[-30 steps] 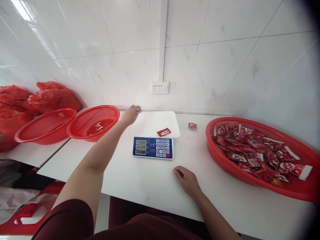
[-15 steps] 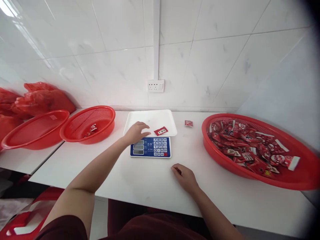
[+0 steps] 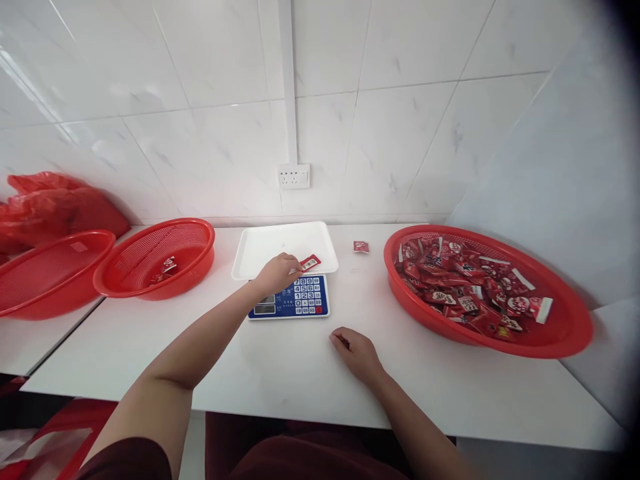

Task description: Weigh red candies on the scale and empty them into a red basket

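Pinching red packet point(image 3: 312, 262) on scale pan point(image 3: 280, 237), mid-frame — left hand point(image 3: 278, 271); right hand point(image 3: 358, 355) loosely curled, lower centre. Seemingly early: few packets point(image 3: 169, 263) in left-side colander point(image 3: 194, 235) — many in right-side basket point(image 3: 567, 321).

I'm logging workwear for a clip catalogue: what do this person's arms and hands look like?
Both the left hand and the right hand are gloveless, with no watch or bracelet visible. A short, dark maroon sleeve ends above the left elbow, leaving the forearm bare. No sleeve shows on the visible right arm.
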### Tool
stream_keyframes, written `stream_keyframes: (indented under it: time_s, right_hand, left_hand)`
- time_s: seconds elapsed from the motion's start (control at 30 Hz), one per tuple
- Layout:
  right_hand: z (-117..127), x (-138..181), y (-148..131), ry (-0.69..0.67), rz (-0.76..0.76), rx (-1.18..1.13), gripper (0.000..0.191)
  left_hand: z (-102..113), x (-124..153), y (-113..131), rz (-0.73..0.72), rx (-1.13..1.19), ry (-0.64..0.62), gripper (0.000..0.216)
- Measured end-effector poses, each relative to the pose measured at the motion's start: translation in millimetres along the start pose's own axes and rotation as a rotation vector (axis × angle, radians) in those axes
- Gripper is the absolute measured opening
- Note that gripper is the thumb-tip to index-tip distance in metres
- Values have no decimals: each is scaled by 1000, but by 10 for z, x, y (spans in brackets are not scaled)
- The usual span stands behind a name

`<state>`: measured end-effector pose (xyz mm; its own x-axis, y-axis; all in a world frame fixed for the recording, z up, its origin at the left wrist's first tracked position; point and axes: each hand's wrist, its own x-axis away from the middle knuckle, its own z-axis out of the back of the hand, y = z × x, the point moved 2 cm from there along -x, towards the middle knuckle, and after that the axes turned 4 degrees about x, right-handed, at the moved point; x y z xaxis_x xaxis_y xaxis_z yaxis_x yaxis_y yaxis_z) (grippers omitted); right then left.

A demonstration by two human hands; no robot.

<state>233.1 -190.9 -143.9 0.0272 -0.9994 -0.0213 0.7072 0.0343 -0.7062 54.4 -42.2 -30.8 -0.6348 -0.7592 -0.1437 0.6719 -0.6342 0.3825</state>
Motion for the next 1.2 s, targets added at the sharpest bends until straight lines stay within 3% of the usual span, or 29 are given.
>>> stream_keyframes:
  time_s: [0.1, 0.2, 0.4, 0.53, 0.77, 0.87, 1.0, 1.07, 1.2]
  right_hand:
    - [1, -2, -1, -3, -2, -1, 30]
    - [1, 1, -1, -6, -4, -8, 29]
    - [-6, 3, 7, 1, -10, -10, 28]
    - [-6, 2, 7, 2, -6, -7, 28]
    - [-1, 4, -6, 11, 10, 1, 28]
    - [8, 5, -13, 9, 14, -3, 28]
    - [0, -11, -7, 18, 33, -2, 27]
    - [-19, -20, -1, 25, 39, -5, 26]
    - [32, -8, -45, -2, 49, -73, 22]
  left_hand:
    - [-11, 20, 18, 38, 20, 35, 23]
    - [18, 13, -23, 95, 89, 147, 21]
    - [111, -69, -351, 400, 428, 408, 18]
    - [121, -86, -528, 481, 638, 425, 21]
    - [148, -34, -602, 502, 554, 423, 20]
    - [190, 29, -515, 407, 319, 523, 25]
    - [50, 253, -148, 118, 92, 635, 25]
    - [-182, 416, 78, -6, 159, 556, 22]
    - [-816, 728, 430, -164, 323, 142, 21]
